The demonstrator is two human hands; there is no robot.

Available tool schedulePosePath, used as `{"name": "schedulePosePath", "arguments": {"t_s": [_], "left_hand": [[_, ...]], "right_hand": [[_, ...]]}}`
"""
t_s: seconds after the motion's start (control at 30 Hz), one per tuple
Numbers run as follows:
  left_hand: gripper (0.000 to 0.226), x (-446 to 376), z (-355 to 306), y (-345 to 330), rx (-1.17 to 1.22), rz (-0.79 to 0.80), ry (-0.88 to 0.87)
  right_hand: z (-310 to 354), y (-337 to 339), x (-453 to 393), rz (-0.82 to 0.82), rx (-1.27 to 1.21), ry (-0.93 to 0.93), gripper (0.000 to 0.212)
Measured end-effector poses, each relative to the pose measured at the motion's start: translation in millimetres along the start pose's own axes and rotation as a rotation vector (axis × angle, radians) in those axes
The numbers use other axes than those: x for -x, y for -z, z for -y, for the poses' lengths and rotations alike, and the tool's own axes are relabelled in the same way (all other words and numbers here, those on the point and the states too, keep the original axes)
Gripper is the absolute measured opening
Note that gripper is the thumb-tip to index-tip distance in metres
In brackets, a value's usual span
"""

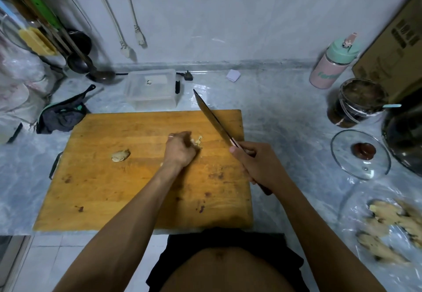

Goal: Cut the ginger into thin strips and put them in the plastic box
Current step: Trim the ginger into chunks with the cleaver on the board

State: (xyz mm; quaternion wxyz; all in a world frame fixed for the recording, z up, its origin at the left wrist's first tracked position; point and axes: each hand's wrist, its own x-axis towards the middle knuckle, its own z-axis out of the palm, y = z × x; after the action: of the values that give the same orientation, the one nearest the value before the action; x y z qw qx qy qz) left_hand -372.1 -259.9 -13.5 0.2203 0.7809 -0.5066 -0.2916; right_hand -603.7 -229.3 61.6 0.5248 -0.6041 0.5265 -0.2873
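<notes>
cut ginger [197,142] under left fingers [185,139]

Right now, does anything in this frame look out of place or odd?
Mostly orderly. One ginger chunk lies apart on the cutting board, away from the cut ginger under the left hand. The knife in the right hand is lifted, pointing toward the plastic box.

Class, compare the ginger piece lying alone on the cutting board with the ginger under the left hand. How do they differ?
The lone ginger piece is whole and untouched; the ginger at the left hand is cut small and gathered by its fingers. The lone piece lies left, the cut ginger near the knife. Both rest on the cutting board.
</notes>
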Motion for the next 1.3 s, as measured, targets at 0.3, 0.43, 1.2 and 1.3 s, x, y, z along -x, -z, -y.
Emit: {"name": "schedulePosePath", "arguments": {"t_s": [0.3, 0.43, 1.2, 1.3], "left_hand": [[0.039, 10, -14, -21, 0.337, 0.047, 0.066], [0.018, 31, 3, 6, 0.476, -0.115, 0.054], [0.046, 89, 67, 10, 0.137, -0.347, 0.094], [0.048, 85, 69, 14, 0.151, -0.354, 0.130]], "right_hand": [[-2, -1, -4, 0.063, 0.018, -0.016, 0.021], [-2, -3, -1, 0.113, 0.022, 0.032, 0.025], [9, -64, -9, 0.431, 0.218, -0.040, 0.014], [9, -62, -10, 0.433, 0.216, -0.065, 0.014]]}}
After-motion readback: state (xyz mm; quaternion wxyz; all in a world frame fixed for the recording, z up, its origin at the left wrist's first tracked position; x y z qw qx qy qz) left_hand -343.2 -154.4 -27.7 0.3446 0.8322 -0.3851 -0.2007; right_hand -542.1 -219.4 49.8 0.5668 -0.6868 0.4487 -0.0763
